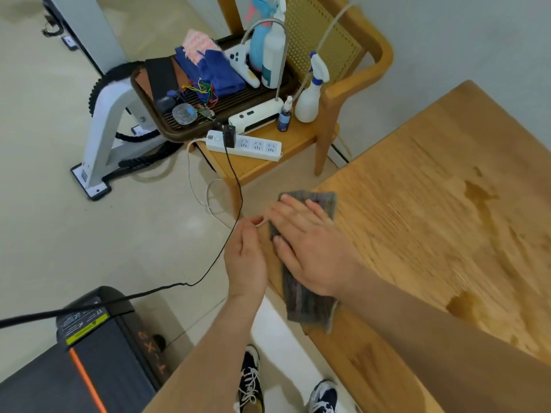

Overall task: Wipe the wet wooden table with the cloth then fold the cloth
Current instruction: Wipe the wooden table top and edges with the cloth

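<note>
A grey cloth [307, 302] lies flat along the near left edge of the wooden table [417, 222]. My right hand [310, 248] presses flat on the cloth, fingers spread and pointing left. My left hand [246, 257] hovers just off the table's edge beside the cloth, its thumb and forefinger pinched on a thin pale loop at the cloth's edge. Wet patches [480, 198] darken the wood to the right, and another wet patch [465, 308] lies near my right forearm.
A wooden chair [343, 93] stands left of the table, loaded with a dark tray [155, 120], spray bottles [310, 96] and a power strip [244, 144]. A black cable [232, 222] hangs across the floor. A dark treadmill [89, 359] sits lower left; my shoes [250, 383] are below.
</note>
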A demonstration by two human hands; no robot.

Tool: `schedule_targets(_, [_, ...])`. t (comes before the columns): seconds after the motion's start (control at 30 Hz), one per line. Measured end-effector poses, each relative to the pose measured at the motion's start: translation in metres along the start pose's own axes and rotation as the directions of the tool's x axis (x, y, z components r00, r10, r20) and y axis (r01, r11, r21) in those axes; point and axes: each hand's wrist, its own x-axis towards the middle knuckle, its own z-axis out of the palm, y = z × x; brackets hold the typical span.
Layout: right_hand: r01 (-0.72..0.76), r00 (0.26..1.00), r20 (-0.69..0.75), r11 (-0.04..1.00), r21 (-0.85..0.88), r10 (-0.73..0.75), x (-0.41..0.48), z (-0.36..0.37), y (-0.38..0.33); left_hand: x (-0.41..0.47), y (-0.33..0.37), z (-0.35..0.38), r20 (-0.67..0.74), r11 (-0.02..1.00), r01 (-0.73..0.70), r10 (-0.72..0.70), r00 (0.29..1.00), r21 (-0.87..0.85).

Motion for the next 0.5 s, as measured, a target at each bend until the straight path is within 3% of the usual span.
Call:
schedule_targets(0.13, [-0.344, 0.928, -0.158, 0.939, -0.009, 0.338, 0.027, 0.005, -0.011, -0.001, 0.007, -0.008, 0.078, 0.989, 0.107, -0.1, 0.992, -0.098])
schedule_targets(0.2, [-0.419, 0.893, -0.172, 0.908, 0.016, 0.415, 0.036, 0.012, -0.031, -0.003, 0.009, -0.01, 0.071, 0.978, 0.136, -0.126, 0.99, -0.16])
schedule_targets(0.43, [-0.178, 0.98, -0.097, 0.982, -0.055, 0.172, -0.019, 0.026, -0.058, 0.008, 0.012, -0.019, 0.203, 0.913, 0.375, -0.341, 0.918, -0.161])
schedule_targets(0.5, [-0.185, 0.981, -0.065, 0.981, -0.058, 0.181, -0.049, 0.03, -0.053, 0.007, 0.006, -0.02, 0.159, 0.961, 0.272, -0.259, 0.953, -0.06])
